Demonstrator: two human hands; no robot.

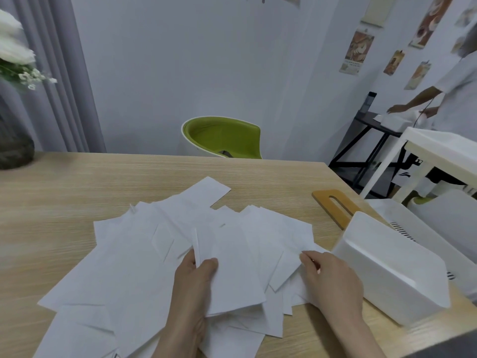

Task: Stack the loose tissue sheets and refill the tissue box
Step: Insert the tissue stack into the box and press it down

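The left hand (196,277) is pinching a small gathered stack of tissue sheets (232,270), long axis running away from the person. The right hand (333,277), nearer the tissue box (392,275), is pinching a loose sheet (286,270) just right of that stack. The box is lying tipped, empty, right of both.

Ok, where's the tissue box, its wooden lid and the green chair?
tissue box (392,275): head view, on its white side wall.
wooden lid (333,205): head view, beside the slot.
green chair (222,135): head view, on the seat back.

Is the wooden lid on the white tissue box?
No, the wooden lid lies flat on the table behind the tissue box.
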